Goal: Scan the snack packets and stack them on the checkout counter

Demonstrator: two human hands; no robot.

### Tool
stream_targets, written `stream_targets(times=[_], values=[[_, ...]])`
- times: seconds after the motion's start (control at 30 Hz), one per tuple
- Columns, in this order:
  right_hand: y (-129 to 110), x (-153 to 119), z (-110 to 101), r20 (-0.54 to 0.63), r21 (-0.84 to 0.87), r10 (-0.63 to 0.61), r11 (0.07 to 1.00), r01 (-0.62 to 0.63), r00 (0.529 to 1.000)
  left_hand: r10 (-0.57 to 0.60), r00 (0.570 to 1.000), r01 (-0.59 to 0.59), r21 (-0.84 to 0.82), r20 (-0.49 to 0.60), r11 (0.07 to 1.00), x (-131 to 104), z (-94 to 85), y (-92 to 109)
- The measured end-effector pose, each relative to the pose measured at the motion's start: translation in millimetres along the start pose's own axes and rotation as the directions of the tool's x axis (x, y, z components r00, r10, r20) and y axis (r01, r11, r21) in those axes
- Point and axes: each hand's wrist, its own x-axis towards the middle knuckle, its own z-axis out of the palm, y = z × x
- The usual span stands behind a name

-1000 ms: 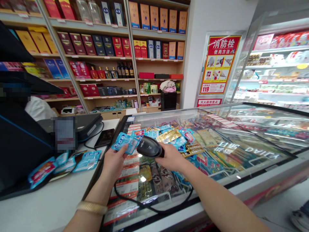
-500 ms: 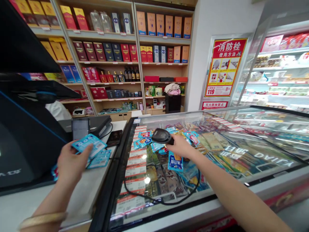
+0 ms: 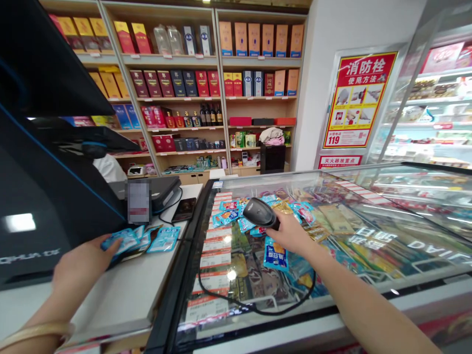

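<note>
- Evidently, my left hand (image 3: 83, 265) pinches a blue packet (image 3: 123, 240) over the desk (image 3: 121, 295), thumb across its face, the other fingers largely hidden.
- This blue packet sits at the left end of a row of similar packets (image 3: 164, 239); I cannot tell whether its underside touches the desk.
- I judge it light, pliable and slick-filmed, liable to crease or slide under a loose hold; a flat edge, clear of the filled middle, seems the soundest grip.
- My right hand (image 3: 289, 228) is wrapped round the handle of a black scanner (image 3: 258, 212), its head raised above the freezer's glass lid (image 3: 254, 290).
- I assess the scanner as rigid and heavier than a packet; the handle, just behind the head, is the proper hold.
- A black cable (image 3: 273, 313) loops over the glass lid; I rate some drag possible.
- A dark blue packet (image 3: 276, 253) lies near the right wrist, probably equally soft.
</note>
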Motion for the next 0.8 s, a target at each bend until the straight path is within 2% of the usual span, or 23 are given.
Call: stream_targets(times=[0.1, 0.17, 0.27, 0.37, 0.4, 0.47, 0.53, 0.63, 0.7, 0.8], values=[[0.1, -1.2, -0.8, -0.01, -0.013, -0.019, 1.0, 0.018, 1.0, 0.155, 0.985, -0.123, 0.339, -0.071, 0.933, -13.6, 2.2, 2.2], [2.0, 1.5, -1.0, -0.023, -0.003, -0.036, 0.999, 0.036, 0.999, 0.27, 0.948, -0.177, 0.424, -0.171, 0.888, -21.6, 5.1, 10.2], [7.6, 9.2, -0.9, -0.052, -0.011, -0.026, 1.0, 0.026, 0.998, 0.426, 0.879, -0.335, 0.359, -0.214, 0.871, -29.1, 19.1, 34.3], [15.3, 17.1, -0.5, -0.08, -0.063, 0.006, 0.998, -0.011, 0.997, 0.599, 0.775, -0.595, 0.087, -0.2, 0.799, -40.2, 47.7, 71.2], [17.8, 19.0, -0.5, -0.084, -0.081, 0.005, 0.997, -0.012, 0.996, 0.65, 0.741, -0.662, -0.023, -0.17, 0.749, -47.2, 59.1, 85.4], [22.1, 21.2, -0.6, -0.088, -0.109, -0.005, 0.994, -0.004, 0.996, 0.739, 0.673, -0.728, -0.216, -0.038, 0.651, -67.9, 81.2, 115.1], [24.8, 22.0, -0.9, -0.097, -0.127, -0.007, 0.992, -0.006, 0.995, 0.805, 0.582, -0.732, -0.361, 0.111, 0.578, -95.7, 99.3, 143.7], [26.1, 22.3, -1.2, -0.112, -0.148, -0.002, 0.989, -0.015, 0.994, 0.836, 0.46, -0.704, -0.451, 0.299, 0.549, -141.7, 116.8, 179.1], [25.9, 22.6, -0.5, -0.107, -0.168, -0.008, 0.986, -0.01, 0.994, 0.818, 0.431, -0.716, -0.408, 0.38, 0.567, -168.7, 123.9, 195.5], [25.3, 22.5, 2.1, -0.088, -0.219, -0.014, 0.976, -0.006, 0.996, 0.754, 0.463, -0.752, -0.243, 0.466, 0.613, -198.1, 131.2, 209.8]])
